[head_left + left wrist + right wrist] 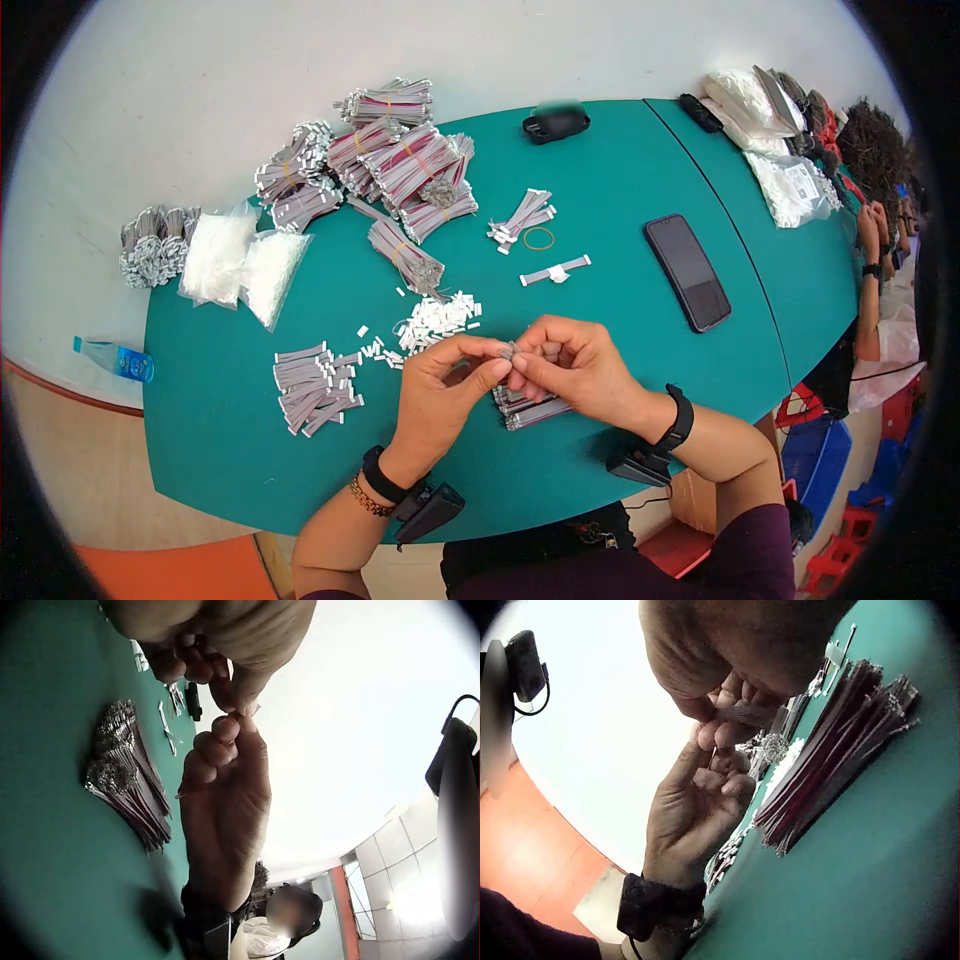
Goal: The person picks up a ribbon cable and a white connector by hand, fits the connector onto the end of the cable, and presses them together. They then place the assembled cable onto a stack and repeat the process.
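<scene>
In the head view my left hand [440, 395] and right hand [585, 372] meet above the green table [560, 480]. Between the fingertips of both hands is a small grey piece [509, 351], pinched and mostly covered. The right wrist view shows a flat greyish strip [744, 715] in the fingers of my right hand [742, 645]; my left hand [694, 810] touches it at the tips. Below the hands lies a bundle of grey and dark red strips [530, 408], also visible in the left wrist view as a bundle [131, 776].
White small pieces [438, 320] are heaped beyond the hands. White-ended strips [315, 388] lie at left. Bundled strips [410, 165] and clear bags [220, 255] stand at the back left. A phone [688, 272] lies at right, a bottle [115, 358] at far left. Another person's arm [868, 290] shows at far right.
</scene>
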Demonstrator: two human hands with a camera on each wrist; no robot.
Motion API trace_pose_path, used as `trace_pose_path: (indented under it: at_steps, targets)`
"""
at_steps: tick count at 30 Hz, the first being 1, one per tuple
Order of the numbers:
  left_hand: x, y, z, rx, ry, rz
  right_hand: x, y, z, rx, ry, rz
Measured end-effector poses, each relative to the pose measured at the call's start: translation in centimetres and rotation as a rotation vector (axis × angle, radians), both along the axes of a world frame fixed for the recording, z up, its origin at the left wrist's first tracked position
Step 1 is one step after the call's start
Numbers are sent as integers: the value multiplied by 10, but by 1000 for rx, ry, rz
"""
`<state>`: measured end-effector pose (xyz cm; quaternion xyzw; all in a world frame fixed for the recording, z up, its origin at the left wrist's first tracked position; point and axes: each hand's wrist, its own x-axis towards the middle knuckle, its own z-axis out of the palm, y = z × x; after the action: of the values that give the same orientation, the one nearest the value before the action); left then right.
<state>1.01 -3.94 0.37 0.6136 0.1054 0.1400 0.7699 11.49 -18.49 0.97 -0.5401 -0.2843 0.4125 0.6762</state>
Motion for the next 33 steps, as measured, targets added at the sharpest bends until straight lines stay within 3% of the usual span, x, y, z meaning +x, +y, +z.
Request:
trace_pose_path:
  at_steps: [7, 13, 19, 25, 28, 32, 33]
  targets:
    - [-1, 4, 5, 99, 85, -3, -1, 0, 0, -13, -34, -5]
    - [-2, 3, 2, 209, 69, 26, -5, 3, -1, 25, -78, -42]
    - [1, -1, -9, 278, -39, 110, 0, 3, 2, -97, -90, -21]
    - [-2, 2, -4, 190, 26, -14, -2, 1, -1, -31, -64, -52]
    - [1, 12, -3, 249, 82, -114, -1, 0, -1, -44, -70, -69]
    - [4, 30, 6, 364, 86, 37, 4, 1, 0, -27, -90, -111]
    - [4, 34, 7, 562, 116, 77, 5, 1, -1, -29, -98, -115]
